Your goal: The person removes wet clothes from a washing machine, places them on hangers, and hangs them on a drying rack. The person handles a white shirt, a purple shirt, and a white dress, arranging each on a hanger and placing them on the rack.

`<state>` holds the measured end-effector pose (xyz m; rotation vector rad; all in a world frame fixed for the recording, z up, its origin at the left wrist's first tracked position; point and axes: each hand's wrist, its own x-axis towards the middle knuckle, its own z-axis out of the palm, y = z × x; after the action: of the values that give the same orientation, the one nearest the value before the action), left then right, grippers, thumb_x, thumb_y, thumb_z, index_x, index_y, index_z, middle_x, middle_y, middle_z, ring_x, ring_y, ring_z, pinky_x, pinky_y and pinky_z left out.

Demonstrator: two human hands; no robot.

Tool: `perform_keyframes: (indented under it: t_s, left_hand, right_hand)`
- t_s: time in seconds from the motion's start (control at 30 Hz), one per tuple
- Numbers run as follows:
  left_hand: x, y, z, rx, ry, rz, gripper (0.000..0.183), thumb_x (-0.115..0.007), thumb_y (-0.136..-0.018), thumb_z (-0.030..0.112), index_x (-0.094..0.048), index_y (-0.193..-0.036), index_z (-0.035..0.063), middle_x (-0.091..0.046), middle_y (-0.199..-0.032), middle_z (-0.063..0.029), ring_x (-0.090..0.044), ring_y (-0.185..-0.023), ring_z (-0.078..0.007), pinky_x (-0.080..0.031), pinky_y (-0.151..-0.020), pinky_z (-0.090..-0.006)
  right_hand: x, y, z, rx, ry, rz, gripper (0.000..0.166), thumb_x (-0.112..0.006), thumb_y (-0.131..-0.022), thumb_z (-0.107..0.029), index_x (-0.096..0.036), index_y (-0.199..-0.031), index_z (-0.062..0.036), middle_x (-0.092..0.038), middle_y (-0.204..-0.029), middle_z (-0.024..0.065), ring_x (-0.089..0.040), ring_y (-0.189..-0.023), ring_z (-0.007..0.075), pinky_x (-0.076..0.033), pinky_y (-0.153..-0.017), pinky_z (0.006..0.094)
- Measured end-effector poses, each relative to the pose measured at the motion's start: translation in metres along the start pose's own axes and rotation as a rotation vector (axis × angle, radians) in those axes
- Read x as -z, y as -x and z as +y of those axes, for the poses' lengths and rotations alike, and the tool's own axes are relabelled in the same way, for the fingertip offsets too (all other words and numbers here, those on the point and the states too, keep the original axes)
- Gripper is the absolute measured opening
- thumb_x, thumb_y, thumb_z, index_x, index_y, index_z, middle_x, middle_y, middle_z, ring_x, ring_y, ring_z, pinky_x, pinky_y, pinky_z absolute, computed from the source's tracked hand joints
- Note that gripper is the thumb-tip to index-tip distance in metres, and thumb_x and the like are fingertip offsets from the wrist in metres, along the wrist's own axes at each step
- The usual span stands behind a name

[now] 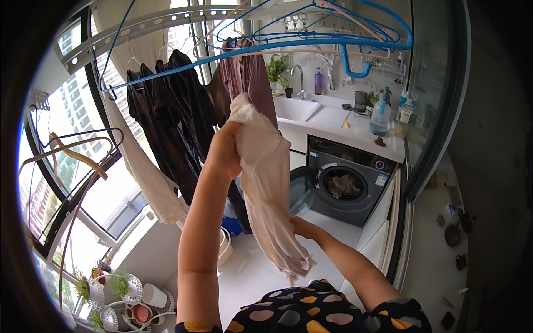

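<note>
A cream-white garment (264,166) hangs lengthwise in front of me, bunched at its top and loose at its lower end. My left hand (228,145) is raised and grips its upper part, with some fingers hidden in the fabric. Lower down, my right hand (302,228) holds the garment's right edge, its fingertips partly behind the cloth. Beyond my left hand hang dark clothes (166,112) and a mauve garment (245,70). Blue hangers (266,45) hang from the drying rail (166,21) overhead.
A front-loading washing machine (349,179) has its round door (303,189) swung out, with laundry in the drum. Above it is a counter with a sink (293,109) and bottles. Hangers (79,158) hang at left; a plant stand (125,306) is below. A glass door (433,83) stands right.
</note>
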<state>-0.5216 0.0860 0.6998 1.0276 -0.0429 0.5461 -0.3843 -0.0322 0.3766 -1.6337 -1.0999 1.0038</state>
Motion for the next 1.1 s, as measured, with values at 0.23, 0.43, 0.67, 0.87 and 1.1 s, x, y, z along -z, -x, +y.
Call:
perform_keyframes:
  t_s: [0.23,0.43,0.67,0.87,1.1]
  left_hand:
    - [0.072,0.011,-0.011,-0.147,0.412,-0.179,0.056,-0.033,-0.09,0.041,-0.039,-0.124,-0.0023,-0.048,-0.121,-0.0191,-0.049,-0.11,-0.0317,-0.037,-0.095,-0.043]
    - [0.129,0.049,-0.153,0.368,0.207,-0.116,0.04,-0.064,-0.072,0.007,-0.052,-0.11,0.0008,-0.059,-0.098,-0.0045,-0.058,-0.089,-0.0148,-0.046,-0.08,-0.0273]
    - [0.126,0.038,-0.077,-0.133,-0.728,-0.147,0.047,-0.068,-0.063,-0.001,-0.054,-0.108,-0.0006,-0.061,-0.099,-0.0102,-0.06,-0.088,-0.0234,-0.047,-0.077,-0.0323]
    - [0.182,0.028,-0.086,0.003,-1.936,-0.028,0.026,-0.066,-0.068,0.02,-0.061,-0.084,0.0001,-0.06,-0.081,-0.0183,-0.059,-0.08,-0.0306,-0.047,-0.07,-0.0361]
    - [0.184,0.023,-0.06,0.051,-0.722,0.109,0.029,-0.06,-0.079,0.018,-0.06,-0.101,-0.0008,-0.062,-0.088,-0.0123,-0.06,-0.076,-0.0219,-0.047,-0.072,-0.0303]
  right_hand:
    - [0.048,0.03,-0.04,0.038,-0.735,0.163,0.028,-0.062,-0.082,-0.026,-0.059,-0.097,-0.0029,-0.061,-0.087,0.0023,-0.057,-0.074,0.0109,-0.047,-0.066,0.0261]
    - [0.102,0.038,-0.06,0.183,-0.554,0.488,0.023,-0.066,-0.079,-0.02,-0.059,-0.093,-0.0029,-0.061,-0.08,0.0011,-0.055,-0.07,0.0089,-0.045,-0.063,0.0248]
    - [0.145,0.089,-0.148,0.312,0.787,0.804,0.023,-0.072,-0.064,-0.011,-0.059,-0.08,-0.0017,-0.059,-0.079,0.0131,-0.057,-0.072,0.0268,-0.045,-0.065,0.0331]
    - [0.118,0.103,-0.2,0.294,0.939,0.849,0.021,-0.072,-0.064,-0.01,-0.056,-0.075,-0.0021,-0.057,-0.079,0.0135,-0.056,-0.076,0.0319,-0.044,-0.066,0.036]
    - [0.118,0.12,-0.244,0.212,0.75,0.374,0.026,-0.073,-0.063,-0.01,-0.06,-0.085,-0.0023,-0.057,-0.079,0.005,-0.053,-0.071,0.0136,-0.043,-0.064,0.0252]
